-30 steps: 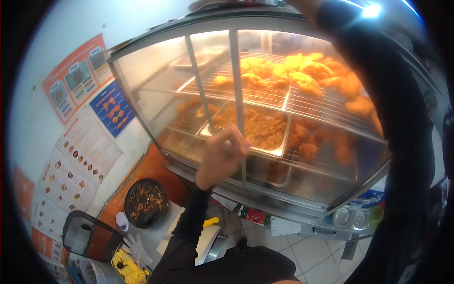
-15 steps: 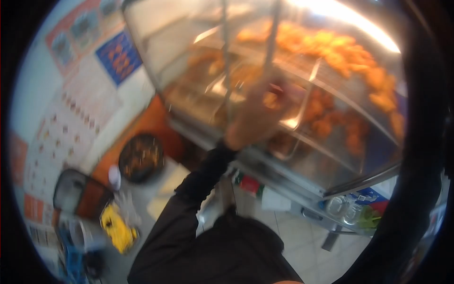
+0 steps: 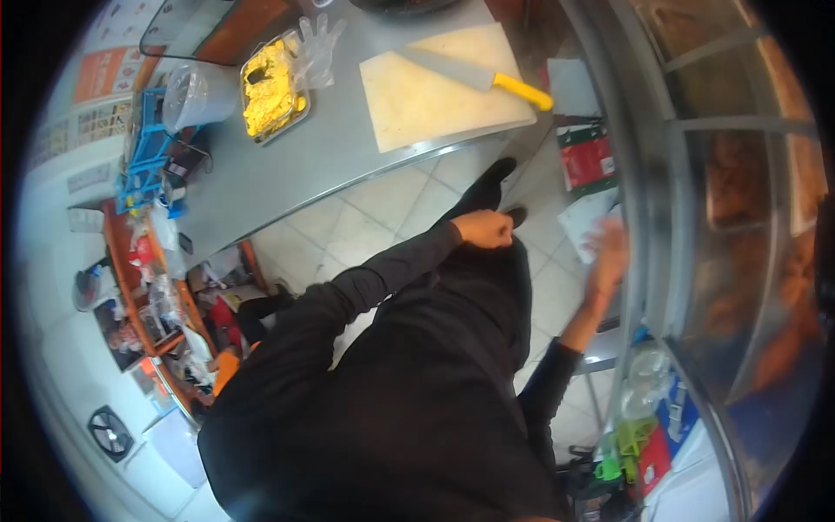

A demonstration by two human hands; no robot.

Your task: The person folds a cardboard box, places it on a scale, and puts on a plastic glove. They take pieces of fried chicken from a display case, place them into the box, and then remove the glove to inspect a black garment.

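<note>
Holds left hand point(image 3: 487, 229) curled nearly closed, short of the cutting board point(image 3: 435, 94); cannot tell whether around anything. Holds right hand point(image 3: 609, 252), blurred, partly open around nothing visible, short and right of that board, near the glass cabinet point(image 3: 744, 191) at the board's right.

Table point(image 3: 317, 157) at 11 o'clock, display case point(image 3: 681, 200) at 3

From mid-view, the cutting board point(image 3: 439, 100) lies on the table at 12 o'clock, the knife point(image 3: 478, 76) across it — handle toward 4, its end past the board's edge. The tray point(image 3: 302, 110) rests on the table at 11 — the glove point(image 3: 318, 54) just beside it, toward its 2 o'clock. The shelves point(image 3: 130, 291) stand between 8 and 9. The left hand point(image 3: 487, 230) is near centre, toward 2; the right hand point(image 3: 609, 254) at 3, near the case.
</note>
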